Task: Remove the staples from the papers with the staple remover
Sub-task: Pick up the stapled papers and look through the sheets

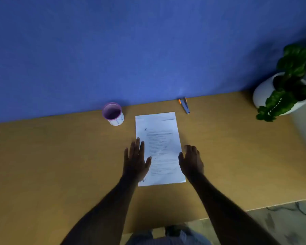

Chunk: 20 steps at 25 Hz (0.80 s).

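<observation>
The papers (159, 149) are laid flat at the centre of the frame on the desk (60, 165). The left hand (136, 160) is spread flat, fingers straight, overlapping their left edge. The right hand (191, 160) is held loosely open beside the right edge, nothing gripped. The staple remover (184, 105) is seen untouched above, against the blue wall (131, 50); a cup (113, 113) is seen upper left, a potted plant (288, 82) far right.

1. The paper (159, 149) at the middle of the frame carries lines of printed text, but they are too blurred to read.
2. The cup (113, 114), up and left of the paper, has dark marks on its white side; no letters can be made out there.
3. Nothing else in the frame shows readable writing.
</observation>
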Available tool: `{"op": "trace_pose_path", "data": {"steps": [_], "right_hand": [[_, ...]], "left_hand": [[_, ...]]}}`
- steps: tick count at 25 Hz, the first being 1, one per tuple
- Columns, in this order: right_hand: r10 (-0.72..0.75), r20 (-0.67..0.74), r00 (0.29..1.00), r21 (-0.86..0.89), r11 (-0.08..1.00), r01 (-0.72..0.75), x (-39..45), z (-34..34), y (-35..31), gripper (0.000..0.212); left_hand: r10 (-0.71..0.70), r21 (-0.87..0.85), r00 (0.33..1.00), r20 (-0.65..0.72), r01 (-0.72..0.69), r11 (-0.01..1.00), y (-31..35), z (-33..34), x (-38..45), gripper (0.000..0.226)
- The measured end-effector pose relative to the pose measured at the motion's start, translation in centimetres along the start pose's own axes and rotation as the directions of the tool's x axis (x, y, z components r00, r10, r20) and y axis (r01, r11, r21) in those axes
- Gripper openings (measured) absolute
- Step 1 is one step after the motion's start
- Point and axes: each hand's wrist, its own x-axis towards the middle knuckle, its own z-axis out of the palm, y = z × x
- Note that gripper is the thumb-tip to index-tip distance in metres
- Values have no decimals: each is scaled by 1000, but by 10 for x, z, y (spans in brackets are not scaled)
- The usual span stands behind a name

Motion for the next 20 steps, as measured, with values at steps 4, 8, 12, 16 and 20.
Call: {"op": "trace_pose_path", "data": {"steps": [4, 8, 12, 16, 20], "right_hand": [[219, 42, 975, 132, 966, -223, -12, 21, 11, 34], [251, -8, 968, 206, 948, -244, -6, 26, 1, 28], [274, 60, 960, 230, 932, -280, 2, 26, -6, 34], [288, 129, 949, 219, 925, -311, 15, 22, -2, 45], [329, 173, 928, 307, 878, -368, 16, 19, -5, 51]], "left_hand": [[7, 22, 993, 114, -9, 1000, 0, 27, -24, 79], [17, -7, 997, 77, -17, 1000, 2, 32, -28, 80], [7, -52, 998, 68, -4, 999, 7, 33, -28, 82], [4, -60, 999, 41, -2, 998, 5, 36, -27, 82], [-1, -38, 999, 49, 3, 999, 3, 41, -25, 83]]}}
